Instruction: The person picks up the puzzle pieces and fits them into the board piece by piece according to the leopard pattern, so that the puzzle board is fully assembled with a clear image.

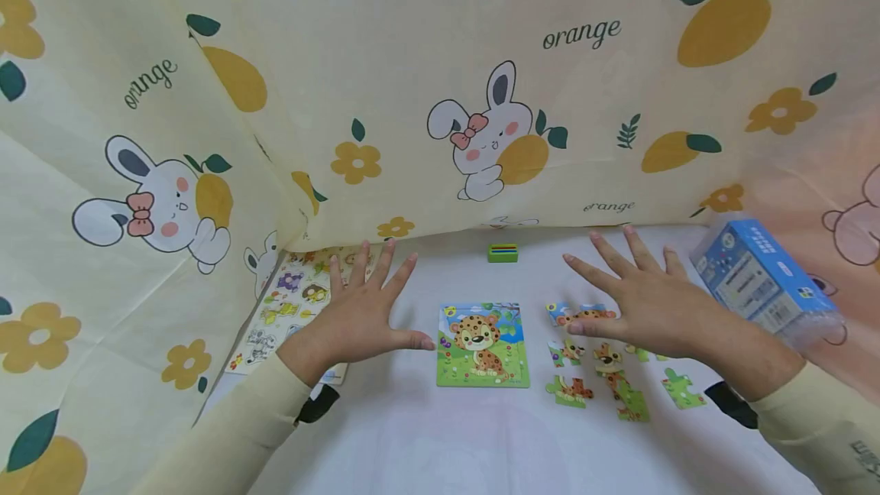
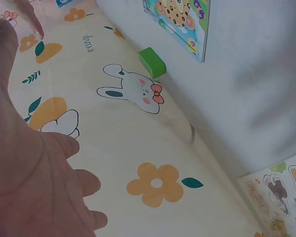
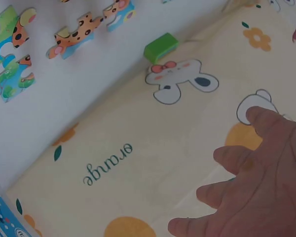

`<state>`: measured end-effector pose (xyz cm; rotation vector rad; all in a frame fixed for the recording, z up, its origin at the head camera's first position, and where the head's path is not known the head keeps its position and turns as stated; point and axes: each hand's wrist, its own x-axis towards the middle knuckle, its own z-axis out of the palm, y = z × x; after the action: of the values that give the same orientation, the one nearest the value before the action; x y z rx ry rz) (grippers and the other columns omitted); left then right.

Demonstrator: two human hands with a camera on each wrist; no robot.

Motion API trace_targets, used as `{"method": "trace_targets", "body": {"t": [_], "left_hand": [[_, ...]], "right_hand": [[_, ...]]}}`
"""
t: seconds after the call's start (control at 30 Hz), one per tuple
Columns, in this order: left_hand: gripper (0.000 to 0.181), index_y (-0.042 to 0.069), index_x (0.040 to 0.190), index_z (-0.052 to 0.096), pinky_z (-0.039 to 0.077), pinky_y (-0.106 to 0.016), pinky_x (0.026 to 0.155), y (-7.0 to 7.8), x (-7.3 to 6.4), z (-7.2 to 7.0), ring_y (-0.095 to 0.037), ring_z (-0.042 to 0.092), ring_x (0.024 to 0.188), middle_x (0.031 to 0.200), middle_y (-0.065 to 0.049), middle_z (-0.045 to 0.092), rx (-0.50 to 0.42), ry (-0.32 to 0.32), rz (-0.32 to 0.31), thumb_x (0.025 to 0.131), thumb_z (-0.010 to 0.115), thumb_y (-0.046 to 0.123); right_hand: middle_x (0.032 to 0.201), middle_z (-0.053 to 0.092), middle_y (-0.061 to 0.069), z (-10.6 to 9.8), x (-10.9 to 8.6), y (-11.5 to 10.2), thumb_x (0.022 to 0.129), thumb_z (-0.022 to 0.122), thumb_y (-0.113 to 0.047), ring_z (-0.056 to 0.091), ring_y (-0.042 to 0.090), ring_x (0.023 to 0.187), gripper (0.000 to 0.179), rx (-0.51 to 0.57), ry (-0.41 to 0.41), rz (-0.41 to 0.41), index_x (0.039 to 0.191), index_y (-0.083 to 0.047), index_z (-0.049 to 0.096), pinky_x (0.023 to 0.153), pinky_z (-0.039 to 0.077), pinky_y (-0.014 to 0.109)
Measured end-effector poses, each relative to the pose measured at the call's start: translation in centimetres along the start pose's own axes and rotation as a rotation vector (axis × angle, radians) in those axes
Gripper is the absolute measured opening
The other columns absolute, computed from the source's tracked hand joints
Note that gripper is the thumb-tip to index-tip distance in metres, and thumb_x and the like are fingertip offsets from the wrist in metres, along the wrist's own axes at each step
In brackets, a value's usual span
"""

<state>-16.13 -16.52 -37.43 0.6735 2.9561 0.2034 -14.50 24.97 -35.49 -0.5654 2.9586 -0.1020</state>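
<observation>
L hand [image 1: 354,319], R hand [image 1: 663,312], both spread wide, empty, leopard pic [image 1: 484,346] btwn, jigsaw pcs [image 1: 683,389], cloth [image 1: 412,44] reads "orange"

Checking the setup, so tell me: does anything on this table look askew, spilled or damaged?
I see no spill or damage. Only the puzzle pieces look untidy, lying scattered at differing angles near the right hand, whereas the leopard picture beside them sits square.

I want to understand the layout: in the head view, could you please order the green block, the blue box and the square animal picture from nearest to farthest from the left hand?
1. Square animal picture: just right of the left hand.
2. Green block: farther back, behind the picture.
3. Blue box: at far right, beyond the right hand.
</observation>
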Motion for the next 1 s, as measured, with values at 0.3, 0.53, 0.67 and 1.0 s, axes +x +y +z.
{"method": "trace_targets", "body": {"t": [0.3,0.53,0.67,1.0], "left_hand": [[0.128,0.023,0.177,0.011,-0.020,-0.079,0.115,-0.2,0.5,0.1,-0.043,-0.022,0.161,0.180,-0.012,-0.011,-0.003,0.011,0.016,0.082,0.062,0.093],[0.126,0.024,0.177,0.010,-0.021,-0.075,0.117,-0.6,1.2,0.4,-0.037,-0.023,0.161,0.181,-0.011,-0.008,-0.056,0.041,0.025,0.085,0.066,0.088],[0.125,0.024,0.177,0.009,-0.024,-0.073,0.117,-1.0,1.6,1.0,-0.035,-0.022,0.162,0.181,-0.007,-0.011,-0.112,0.041,0.037,0.086,0.068,0.085],[0.126,0.018,0.177,0.007,-0.016,-0.073,0.121,-2.4,3.0,6.7,-0.034,-0.007,0.165,0.182,-0.001,0.002,-0.549,0.085,0.124,0.087,0.052,0.094]], "right_hand": [[0.180,0.004,0.023,-0.6,-0.1,0.6,0.095,0.051,-0.087,-0.014,0.058,0.158,0.104,0.027,0.005,0.025,0.176,-0.026,0.025,0.110,-0.005,0.091],[0.180,0.002,0.022,-0.7,-0.2,1.8,0.099,0.057,-0.078,-0.012,0.058,0.158,0.102,0.094,0.028,0.019,0.177,-0.025,0.019,0.112,-0.003,0.090],[0.181,0.001,0.021,-0.3,0.0,2.4,0.100,0.060,-0.074,-0.009,0.058,0.159,0.102,0.142,0.044,0.013,0.178,-0.024,0.015,0.114,-0.001,0.088],[0.177,0.023,0.024,2.9,0.4,3.8,0.108,0.068,-0.039,0.020,0.057,0.157,0.086,0.597,0.179,-0.113,0.176,-0.015,0.021,0.112,0.024,0.087]]}}
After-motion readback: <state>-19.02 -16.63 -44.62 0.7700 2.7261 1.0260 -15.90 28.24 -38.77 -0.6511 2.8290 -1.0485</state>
